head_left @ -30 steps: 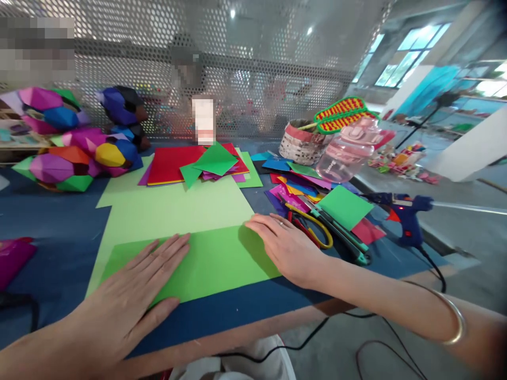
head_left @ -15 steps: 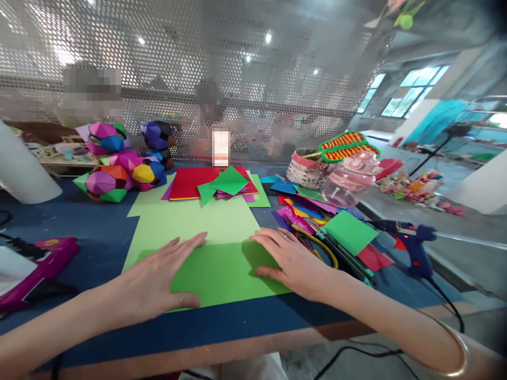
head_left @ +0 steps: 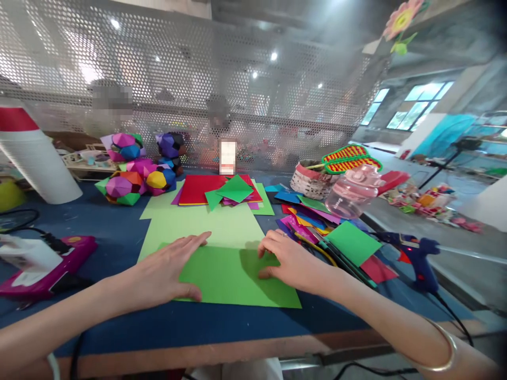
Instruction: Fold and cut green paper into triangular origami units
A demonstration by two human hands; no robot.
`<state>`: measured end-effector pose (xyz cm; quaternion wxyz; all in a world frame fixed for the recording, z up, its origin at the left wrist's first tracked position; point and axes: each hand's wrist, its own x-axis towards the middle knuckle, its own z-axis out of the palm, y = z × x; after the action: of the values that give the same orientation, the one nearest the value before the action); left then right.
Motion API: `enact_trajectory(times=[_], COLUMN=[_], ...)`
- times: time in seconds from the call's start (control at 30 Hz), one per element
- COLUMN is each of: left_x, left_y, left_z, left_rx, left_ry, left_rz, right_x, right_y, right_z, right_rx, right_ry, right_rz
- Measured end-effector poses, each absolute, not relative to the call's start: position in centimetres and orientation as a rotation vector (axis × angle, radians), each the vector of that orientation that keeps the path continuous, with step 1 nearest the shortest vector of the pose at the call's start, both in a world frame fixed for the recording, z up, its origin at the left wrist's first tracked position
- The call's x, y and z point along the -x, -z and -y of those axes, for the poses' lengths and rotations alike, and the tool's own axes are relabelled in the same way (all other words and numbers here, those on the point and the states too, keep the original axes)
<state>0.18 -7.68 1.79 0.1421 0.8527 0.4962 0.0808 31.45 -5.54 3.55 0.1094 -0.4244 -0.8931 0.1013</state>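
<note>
- On the blue table (head_left: 111,232), a bright green sheet (head_left: 233,277) lies over the near end of a larger pale green sheet (head_left: 206,227).
- The left hand (head_left: 166,269) rests flat on the bright sheet's left part, fingers spread.
- The right hand (head_left: 289,258) presses its right part, fingers curled.
- Just right of it lie scissors (head_left: 317,248), coloured paper scraps (head_left: 304,208) and a blue glue gun (head_left: 415,253).

left hand (head_left: 164,272), right hand (head_left: 291,261), flat on green paper (head_left: 233,277)
</note>
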Motion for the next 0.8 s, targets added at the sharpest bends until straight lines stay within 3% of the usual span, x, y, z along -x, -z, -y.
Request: enact_trajectory(times=[0.43,0.63,0.8], left_x=[1.1,0.9,0.9], left_y=[-2.6,-3.3,-4.3], left_z=[7.1,6.9,4.8], left_rx=[-2.497,-2.503,-2.592], left_ry=[-0.211,-0.177,-0.466], left_rz=[-1.434,-1.465,-1.551], right_x=[-31.2,-30.9,-30.4], right_y=[-4.3,-4.8,-5.4], right_z=[5.9,5.7,3.4], right_rx=[1.458,1.421,1.283], right_ry=[-0.421,-0.203,0.147], right_rz=[2.656,2.602,2.492])
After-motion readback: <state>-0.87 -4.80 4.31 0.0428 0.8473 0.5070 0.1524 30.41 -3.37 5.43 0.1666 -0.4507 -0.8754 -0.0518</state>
